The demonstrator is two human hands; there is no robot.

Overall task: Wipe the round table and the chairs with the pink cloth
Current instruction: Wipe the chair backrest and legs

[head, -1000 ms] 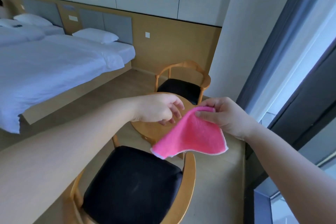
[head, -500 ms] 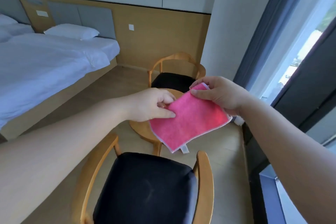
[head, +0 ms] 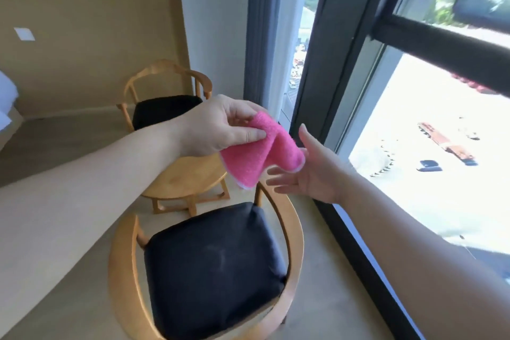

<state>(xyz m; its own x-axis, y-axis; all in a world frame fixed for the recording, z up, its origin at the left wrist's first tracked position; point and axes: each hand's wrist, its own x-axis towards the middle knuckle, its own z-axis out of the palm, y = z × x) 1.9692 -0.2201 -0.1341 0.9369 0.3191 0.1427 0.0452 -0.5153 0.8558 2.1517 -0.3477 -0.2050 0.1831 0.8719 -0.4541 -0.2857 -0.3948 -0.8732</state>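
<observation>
Head cam: left hand (head: 220, 127) pinches the fuzzy pink cloth (head: 262, 150), which droops over the round wooden table's (head: 187, 176) window-side edge; right hand (head: 309, 171) flat open, touching it.

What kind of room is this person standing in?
Probably a hotel room high up: a corner of white bedding, a round table between two matching chairs, and a tall window overlooking streets.
</observation>
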